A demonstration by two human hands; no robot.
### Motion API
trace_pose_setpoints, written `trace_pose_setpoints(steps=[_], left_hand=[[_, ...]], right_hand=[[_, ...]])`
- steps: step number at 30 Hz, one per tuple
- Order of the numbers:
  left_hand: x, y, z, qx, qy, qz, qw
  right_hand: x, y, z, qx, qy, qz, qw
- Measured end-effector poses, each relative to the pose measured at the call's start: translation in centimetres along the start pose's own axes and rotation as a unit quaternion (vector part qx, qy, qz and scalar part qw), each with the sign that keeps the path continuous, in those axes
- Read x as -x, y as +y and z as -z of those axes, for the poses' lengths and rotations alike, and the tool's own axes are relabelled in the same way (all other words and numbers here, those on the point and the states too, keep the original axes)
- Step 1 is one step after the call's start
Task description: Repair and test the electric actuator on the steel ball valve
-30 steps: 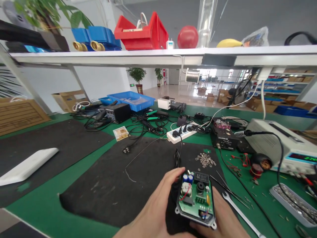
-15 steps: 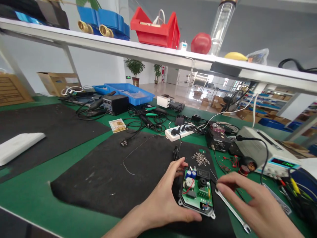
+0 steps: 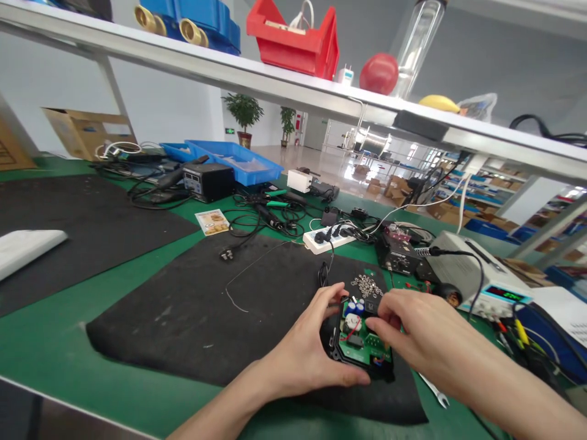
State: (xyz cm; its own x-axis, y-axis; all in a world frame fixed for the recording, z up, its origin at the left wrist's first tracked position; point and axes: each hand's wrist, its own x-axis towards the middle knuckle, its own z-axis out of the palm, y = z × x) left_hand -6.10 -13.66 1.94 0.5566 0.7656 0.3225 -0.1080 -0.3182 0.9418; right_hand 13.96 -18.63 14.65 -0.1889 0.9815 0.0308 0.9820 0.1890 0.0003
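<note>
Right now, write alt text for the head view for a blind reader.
The left hand clasps a green circuit board on a black mat while the right hand touches its components. A pile of washers, a wrench and a power strip lie nearby.

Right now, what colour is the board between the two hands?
Green, with a black case around it; the head view shows the board plainly.

R hand (image 3: 413, 333) covers right part of circuit board (image 3: 360, 345) & most of wrench (image 3: 435, 395); white slab (image 3: 22, 247) cut by left edge.
</note>
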Motion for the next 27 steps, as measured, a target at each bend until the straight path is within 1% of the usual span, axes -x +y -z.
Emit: trace_pose_setpoints(steps=[3, 10, 12, 15, 17, 22, 25, 27], left_hand=[[-0.1, 0.2, 0.1, 0.005, -0.007, -0.009, 1.000], [-0.3, 0.5, 0.4, 0.000, -0.015, -0.023, 1.000], [-0.4, 0.5, 0.4, -0.001, -0.015, -0.022, 1.000], [-0.6, 0.6, 0.4, -0.003, -0.019, -0.025, 0.999], [-0.7, 0.7, 0.5, -0.002, -0.022, -0.032, 0.999], [-0.9, 1.0, 0.7, -0.004, -0.029, -0.043, 0.999], [-0.9, 1.0, 0.8, -0.004, -0.032, -0.053, 0.998], [-1.0, 1.0, 0.9, -0.003, -0.036, -0.059, 0.998]], right_hand=[[-0.3, -0.4, 0.4, 0.007, -0.021, 0.027, 0.999], [-0.6, -0.7, 0.9, 0.043, -0.005, 0.066, 0.997], [-0.6, -0.6, 0.9, 0.038, -0.007, 0.049, 0.998], [-0.7, -0.5, 1.1, 0.044, -0.022, -0.005, 0.999], [-0.8, -0.6, 1.2, 0.056, -0.022, -0.020, 0.998], [-0.8, -1.3, 1.5, 0.034, -0.031, -0.001, 0.999], [-0.7, -1.2, 1.4, 0.022, -0.033, 0.006, 0.999], [-0.7, -0.9, 1.3, 0.014, -0.030, 0.027, 0.999]])
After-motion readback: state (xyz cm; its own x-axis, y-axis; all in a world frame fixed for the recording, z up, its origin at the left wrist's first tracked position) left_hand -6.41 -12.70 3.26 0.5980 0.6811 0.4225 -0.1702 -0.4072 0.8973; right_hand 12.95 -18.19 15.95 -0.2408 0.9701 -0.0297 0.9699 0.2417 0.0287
